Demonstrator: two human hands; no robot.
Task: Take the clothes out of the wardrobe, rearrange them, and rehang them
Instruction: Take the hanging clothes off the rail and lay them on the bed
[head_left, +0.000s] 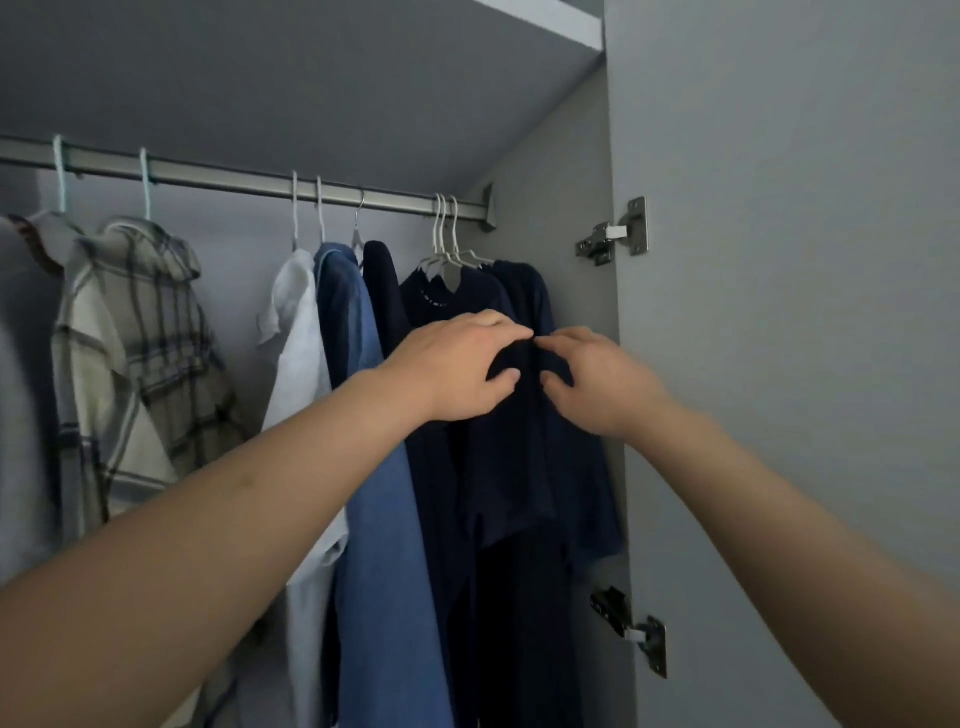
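Dark navy shirt (511, 467) hangs rightmost on the rail (234, 179).

The rail (234, 179) runs off the left edge; the left hand (457, 364) hides part of the navy top (498, 467); the garments' hems are cut off below.

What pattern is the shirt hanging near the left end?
Plaid shirt: cream with dark checks, head view.

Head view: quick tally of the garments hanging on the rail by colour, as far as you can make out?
Plaid: 1, the plaid shirt
White: 1, the white shirt
Blue: 1, the blue denim shirt
Dark navy: 3, a dark garment and two navy tops
Total: 6; another garment at the left edge is cut off and not counted.
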